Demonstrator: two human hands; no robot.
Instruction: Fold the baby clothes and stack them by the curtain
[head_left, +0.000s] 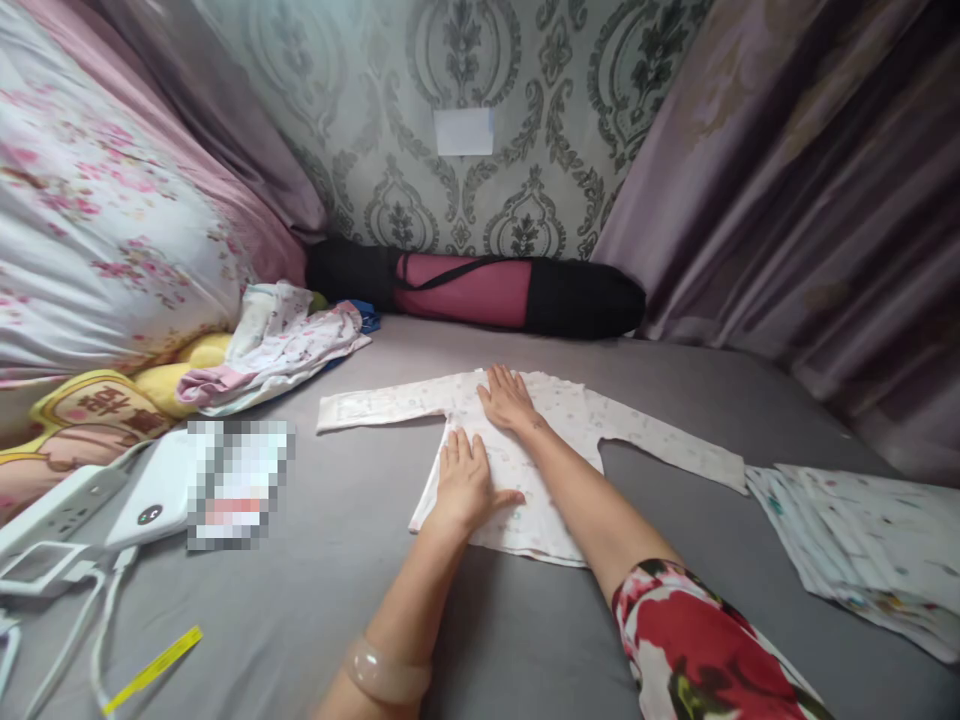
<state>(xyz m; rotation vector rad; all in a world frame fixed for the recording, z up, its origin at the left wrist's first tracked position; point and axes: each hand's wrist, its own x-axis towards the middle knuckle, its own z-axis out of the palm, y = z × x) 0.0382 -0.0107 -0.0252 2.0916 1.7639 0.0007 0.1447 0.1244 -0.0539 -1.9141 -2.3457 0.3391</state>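
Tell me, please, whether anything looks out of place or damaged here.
I see nothing spilled or damaged. The power strip lying on the grey sheet seems slightly out of place, since bedding is an unusual spot for it. The heaped garments look rumpled, unlike the shirt spread flat.

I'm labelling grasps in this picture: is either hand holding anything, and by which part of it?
Nothing is held: the left hand and right hand lie open on the white, small-patterned, long-sleeved fabric top.
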